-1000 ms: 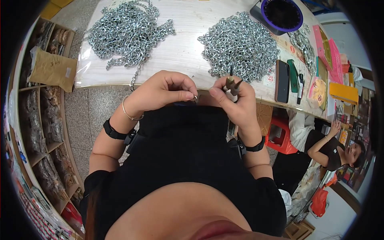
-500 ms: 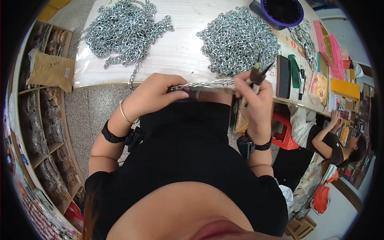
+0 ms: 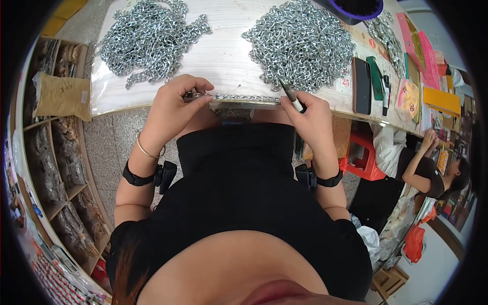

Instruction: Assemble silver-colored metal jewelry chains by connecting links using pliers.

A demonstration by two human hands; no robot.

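A short length of silver chain lies stretched along the near edge of the pale wooden table. My left hand pinches its left end against the table edge. My right hand holds the chain's right end together with a small dark-handled tool whose tip points up toward a big heap of silver chain. A second heap of chain lies at the table's left. Both wrists wear black bands, and the left also a thin bangle.
A purple-rimmed round bowl, a black phone, a green tool and coloured packets sit at the table's right. Shelves with bags stand to my left. Another person sits at the right by a red stool.
My hands have moved apart and up to the table edge, pulling a length of chain straight between them; earlier they were close together in front of my body.
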